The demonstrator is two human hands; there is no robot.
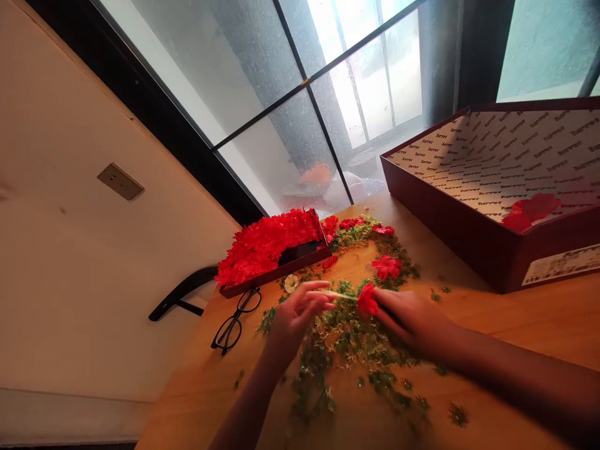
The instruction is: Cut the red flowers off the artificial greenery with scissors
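grip check: left hand (300,315) pinches a thin pale plastic stem (340,294); right hand (407,317) closes on the red fabric flower (367,300) at its tip, above scattered green plastic foliage (347,344) (2 light holds). risk: a hard tug could pop the flower off.

Paper lining (506,156) inside the big box (450,215): one short word printed over and over in rows, too small and blurry to read.
White sticker (560,264) on the big box's front wall: tiny print, cannot be read.
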